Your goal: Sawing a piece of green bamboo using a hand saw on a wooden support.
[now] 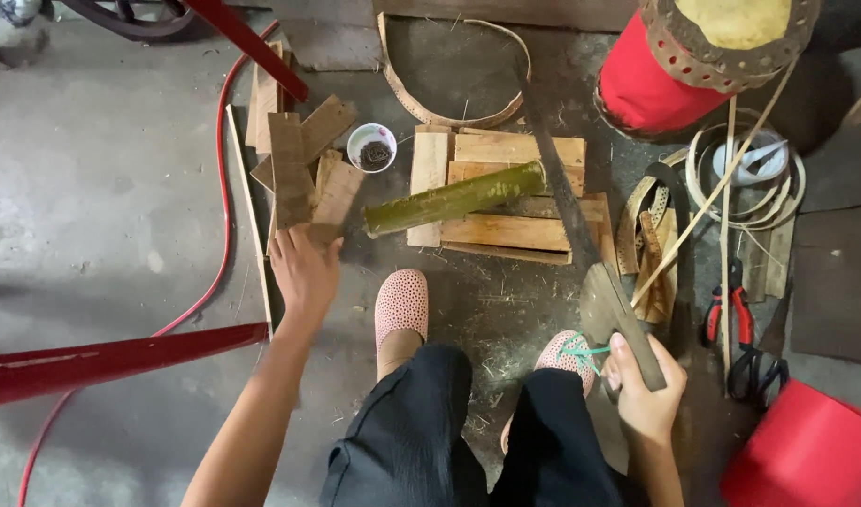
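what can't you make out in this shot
Head view only:
- Left hand fingertips: hidden under the wood scraps.
- Cup contents: too small to tell.
- Right hand grip on the saw handle: partly hidden by the handle.
- Red drum: cut off by the top edge.

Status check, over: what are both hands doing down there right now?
Left hand on wooden pieces. Right hand grips long blade's handle. Green bamboo tube lies on planks, untouched.

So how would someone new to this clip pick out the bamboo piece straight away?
Start at the stack of pale wooden boards on the concrete floor, just ahead of the person's pink shoes. The bamboo piece lies tilted across those boards. It is the only round, olive-green tube there; everything beside it is flat, tan wood.
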